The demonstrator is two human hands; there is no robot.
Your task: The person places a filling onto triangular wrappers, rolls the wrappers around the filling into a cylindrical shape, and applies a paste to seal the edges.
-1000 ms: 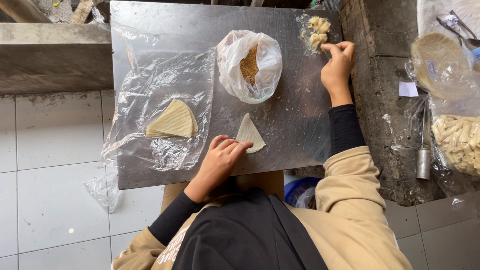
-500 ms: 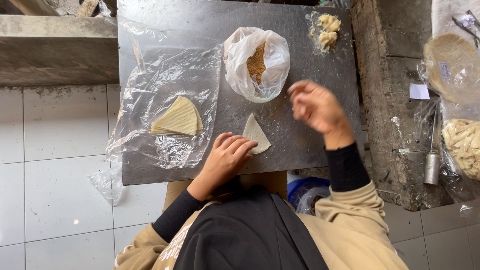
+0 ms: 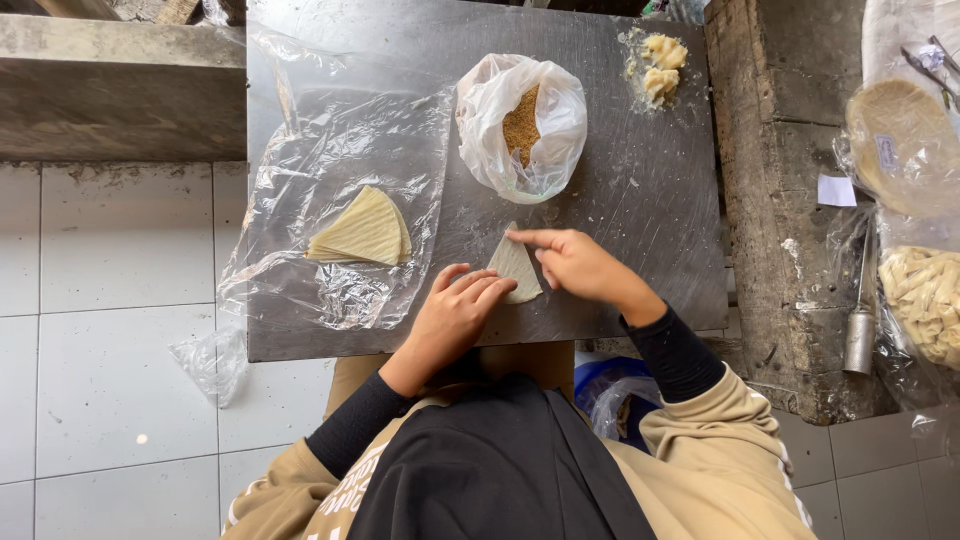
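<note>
Far left on the floor tiles: crumpled clear plastic scrap [image 3: 208,362] just off the desk [image 3: 640,260] edge, touching nothing in use

Left part of the steel desk: big clear plastic sheet [image 3: 340,170] spread flat, stack of pale triangular wrappers [image 3: 365,230] lying on it, untouched, well apart from both hands

Centre front: single triangular wrapper [image 3: 515,268] flat on bare steel, point facing away from the person. Left hand [image 3: 455,315] lies open, fingers flat, pressing its near left corner. Right hand [image 3: 575,265] also gripping nothing, index finger stretched across the wrapper's upper edge, other fingers loosely curled

Just behind the wrapper: white plastic bag [image 3: 520,125] open, brown crumbly filling [image 3: 520,122] inside

Back right of the desk: small clump of pale yellow paste [image 3: 660,65], smears around it

Far right, on a separate concrete ledge [image 3: 780,200]: bagged round wrappers [image 3: 895,140], bag of pale folded pieces [image 3: 925,295], metal tool [image 3: 860,335] upright-ish at the ledge edge

Progress, judged: early on this piece. Wrapper laid out and held, no filling on it, no fold visible. Filling and closing look still to do, and the stack says more pieces remain
</note>
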